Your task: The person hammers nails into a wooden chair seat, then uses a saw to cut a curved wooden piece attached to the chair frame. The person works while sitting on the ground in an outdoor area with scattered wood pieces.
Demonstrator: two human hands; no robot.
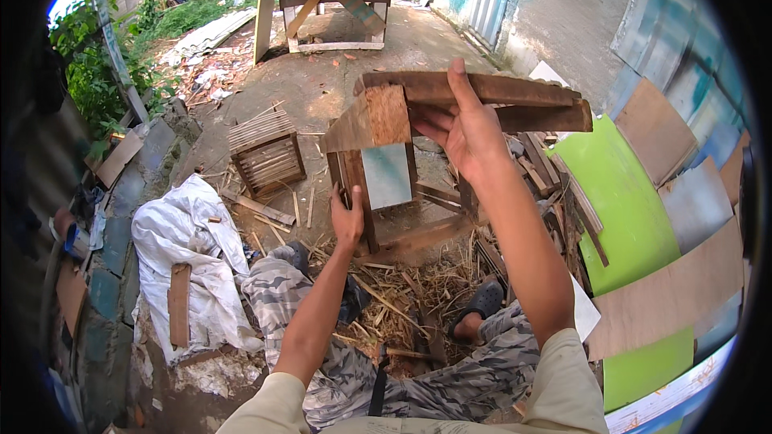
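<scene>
Plainly rough, boxy wooden frame (388, 115) in 2 bare hands (348, 217) (473, 137).

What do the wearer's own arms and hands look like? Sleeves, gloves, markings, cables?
Left hand and right hand are ungloved, with no visible watch or bracelet. Left sleeve and right sleeve are pale beige, plain where visible; left forearm and right forearm are uncovered. No cables visible on either arm.
</scene>
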